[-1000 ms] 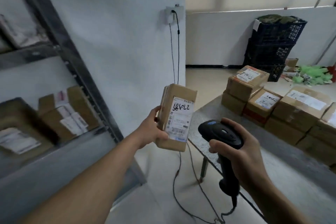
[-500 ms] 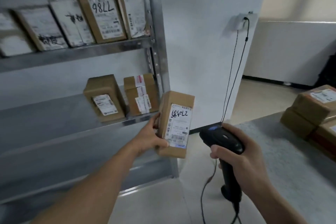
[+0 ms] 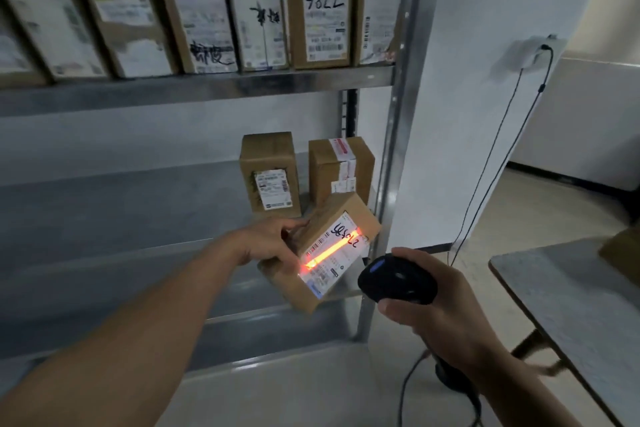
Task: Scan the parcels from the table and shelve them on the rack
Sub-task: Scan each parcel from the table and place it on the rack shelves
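- My left grip held the parcel by its left edge, thumb on top and fingers curled underneath, a little right of the frame's middle
- The parcel's long axis slanted from lower left to upper right, with the label face turned up towards me
- My right grip was wrapped round the black scanner at lower right; its head sat just beside the parcel's lower right edge without touching
- A red scan line ran along the label, so I judged the scan to be under way and the shelving not yet done
- The middle shelf of the rack lay directly behind the parcel; two boxes stood on it just above my left grip, with bare shelf to their left, so the left grip was the nearer one for the placing
- Black marker digits crossed the held label, too tilted to read surely
- On the top shelf one box showed handwriting that read "98LL", likely 7786 upside down; a neighbour carried scrawled characters I could not read
- The table edged in at the right
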Demonstrator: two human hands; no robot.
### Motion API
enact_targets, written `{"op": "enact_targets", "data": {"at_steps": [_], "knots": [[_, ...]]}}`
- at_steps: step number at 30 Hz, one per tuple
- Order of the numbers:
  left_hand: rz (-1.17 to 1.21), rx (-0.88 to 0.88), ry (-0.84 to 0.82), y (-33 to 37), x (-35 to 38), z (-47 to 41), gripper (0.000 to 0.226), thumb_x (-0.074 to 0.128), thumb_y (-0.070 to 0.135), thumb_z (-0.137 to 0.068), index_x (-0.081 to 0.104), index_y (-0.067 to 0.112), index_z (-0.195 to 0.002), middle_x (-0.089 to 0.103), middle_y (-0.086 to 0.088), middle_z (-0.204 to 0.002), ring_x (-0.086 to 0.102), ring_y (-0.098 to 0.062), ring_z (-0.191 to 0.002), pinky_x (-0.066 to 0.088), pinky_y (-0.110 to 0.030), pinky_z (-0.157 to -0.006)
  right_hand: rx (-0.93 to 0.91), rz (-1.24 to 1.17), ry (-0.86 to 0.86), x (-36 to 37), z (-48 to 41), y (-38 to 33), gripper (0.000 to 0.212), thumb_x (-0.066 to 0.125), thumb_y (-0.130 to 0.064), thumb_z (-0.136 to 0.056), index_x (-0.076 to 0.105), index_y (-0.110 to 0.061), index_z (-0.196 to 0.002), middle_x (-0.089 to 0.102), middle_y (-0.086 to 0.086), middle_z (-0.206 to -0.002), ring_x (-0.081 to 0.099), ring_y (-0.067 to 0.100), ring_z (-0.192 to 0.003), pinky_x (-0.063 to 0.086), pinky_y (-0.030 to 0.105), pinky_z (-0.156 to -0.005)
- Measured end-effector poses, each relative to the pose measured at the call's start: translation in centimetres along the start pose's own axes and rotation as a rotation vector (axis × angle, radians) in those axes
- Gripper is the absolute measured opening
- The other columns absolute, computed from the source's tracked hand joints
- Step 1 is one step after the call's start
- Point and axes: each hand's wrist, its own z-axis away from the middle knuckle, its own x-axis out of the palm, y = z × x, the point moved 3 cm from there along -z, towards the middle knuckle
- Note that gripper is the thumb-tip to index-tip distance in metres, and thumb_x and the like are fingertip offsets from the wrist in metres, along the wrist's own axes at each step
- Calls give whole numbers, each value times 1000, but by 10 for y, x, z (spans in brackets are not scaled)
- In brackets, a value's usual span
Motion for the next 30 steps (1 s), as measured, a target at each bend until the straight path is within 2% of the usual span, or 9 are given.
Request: {"op": "enact_targets", "data": {"at_steps": [3,6,7,11,14,16,20,24,30], "knots": [[-15,-10,-27,-27,-32,12,82,85,7,-67,49,49,-128,59,9,-121,56,-16,-115,51,-43,-103,-14,-19,-14,42,-10,-15,53,83,-27,-59,70,-43,-107,73,-19,-99,70,6,-88,52,17,-60],[-23,-26,-56,-54,-59,22,84,83,3,-71,52,41,-139,62,10,-118,58,-15,-113,52,-36,-96,-45,-19,-45,82,-18,-31,56,83,-24,-60,65,-63,-96,72,-24,-97,69,2,-89,52,14,-59],[-23,-32,-60,-63,-67,25,87,84,3,-70,51,39,-142,62,9,-119,59,-15,-113,52,-34,-94,-44,-19,-46,93,-21,-34,55,82,-28,-59,65,-63,-96,72,-23,-98,69,1,-90,52,14,-59],[-32,-58,-46,-92,-94,38,90,85,5,-71,47,39,-145,61,11,-119,58,-11,-110,50,-27,-86,-56,-29,-75,132,-30,-44,51,81,-35,-58,69,-43,-107,74,-17,-102,70,7,-96,57,23,-66],[-38,-74,-26,-109,-110,47,97,86,7,-69,43,37,-150,60,10,-122,57,-14,-113,51,-31,-91,-91,-44,-93,150,-36,-54,54,80,-43,-55,70,-43,-107,75,-13,-104,71,10,-99,61,32,-75],[-45,-78,-13,-117,-119,53,98,86,8,-68,41,35,-152,58,10,-122,56,-14,-114,50,-32,-92,-110,-60,-113,160,-40,-60,54,78,-49,-53,69,-46,-106,74,-13,-104,71,11,-97,60,29,-72],[-36,-92,-5,-126,-132,62,99,84,5,-70,39,33,-153,57,8,-121,56,-13,-112,49,-30,-86,-129,-84,-140,173,-46,-65,62,77,-51,-53,69,-34,-113,74,-9,-103,70,15,-89,54,20,-63],[-29,-97,23,-132,-139,66,100,84,4,-68,40,31,-153,59,5,-119,57,-15,-112,50,-34,-93,-131,-85,-168,178,-51,-67,63,78,-51,-54,69,-35,-115,75,-6,-104,71,16,-90,54,21,-63],[-10,-124,35,-133,-139,74,104,86,8,-63,39,31,-154,59,4,-121,57,-15,-112,50,-29,-87,-132,-59,-197,176,-55,-69,67,78,-52,-51,66,-39,-116,73,-16,-105,70,9,-94,56,22,-64]]}}
